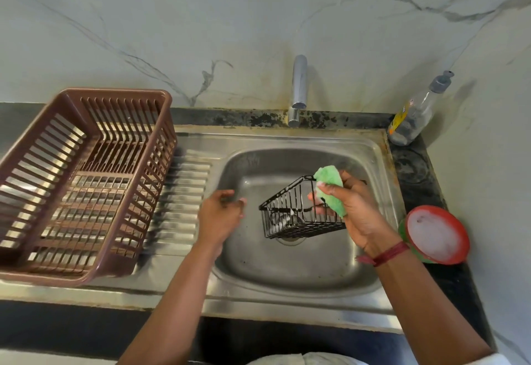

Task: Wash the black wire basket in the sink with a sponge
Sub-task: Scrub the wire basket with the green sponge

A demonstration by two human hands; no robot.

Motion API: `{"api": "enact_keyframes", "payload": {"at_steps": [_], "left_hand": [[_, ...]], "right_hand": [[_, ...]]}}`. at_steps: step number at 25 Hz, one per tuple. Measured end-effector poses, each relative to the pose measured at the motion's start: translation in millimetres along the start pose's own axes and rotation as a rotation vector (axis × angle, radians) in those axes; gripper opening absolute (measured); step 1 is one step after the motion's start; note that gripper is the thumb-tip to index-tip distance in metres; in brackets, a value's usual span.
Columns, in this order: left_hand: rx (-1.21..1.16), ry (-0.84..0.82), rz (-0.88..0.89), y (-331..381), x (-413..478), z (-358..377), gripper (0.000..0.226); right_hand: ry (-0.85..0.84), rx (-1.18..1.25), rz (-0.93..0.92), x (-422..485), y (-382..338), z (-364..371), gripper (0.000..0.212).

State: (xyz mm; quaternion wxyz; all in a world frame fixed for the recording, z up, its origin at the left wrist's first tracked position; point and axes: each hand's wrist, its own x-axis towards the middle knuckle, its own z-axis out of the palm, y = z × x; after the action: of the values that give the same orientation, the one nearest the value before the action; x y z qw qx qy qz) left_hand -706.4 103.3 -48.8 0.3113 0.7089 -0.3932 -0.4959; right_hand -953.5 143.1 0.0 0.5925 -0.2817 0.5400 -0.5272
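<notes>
Sponge on the basket, down in the sink

Nearest us, our left hand (222,215) hangs over the left wall of the sink (287,272), grip loose and holding nothing, a bit blurred. Our right hand (355,211) has its grip clamped round the green sponge (330,186), pressed on the right end of the black wire basket (296,212). The basket sits tilted inside the sink, over the drain. Can't really tell if those fingers hook a wire too. Right of the sink, a red-rimmed tub (436,235) of white foam sits on the dark table (416,172). On the left, a brown plastic rack (86,178) stands on the draining board (186,192). Further back are the tap (298,88) and a pump bottle (413,111) in the corner.
</notes>
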Motion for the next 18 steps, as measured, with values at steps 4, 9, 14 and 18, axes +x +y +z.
{"api": "enact_keyframes", "payload": {"at_steps": [4,9,14,18], "left_hand": [[0.08,-0.218,-0.03,6.0,-29.3,42.7,0.08],[0.197,-0.225,-0.034,-0.1,-32.7,64.1,0.083],[0.317,-0.126,-0.007,-1.2,-36.0,69.5,0.095],[0.196,-0.061,-0.066,0.9,-37.2,69.5,0.073]], "right_hand": [[0.044,-0.064,0.009,-1.9,4.0,-0.3,0.02],[0.047,0.019,0.0,-5.1,2.7,-5.2,0.018],[0.004,0.053,0.012,-8.2,1.5,4.2,0.021],[-0.029,0.035,0.013,-10.7,0.4,8.9,0.021]]}}
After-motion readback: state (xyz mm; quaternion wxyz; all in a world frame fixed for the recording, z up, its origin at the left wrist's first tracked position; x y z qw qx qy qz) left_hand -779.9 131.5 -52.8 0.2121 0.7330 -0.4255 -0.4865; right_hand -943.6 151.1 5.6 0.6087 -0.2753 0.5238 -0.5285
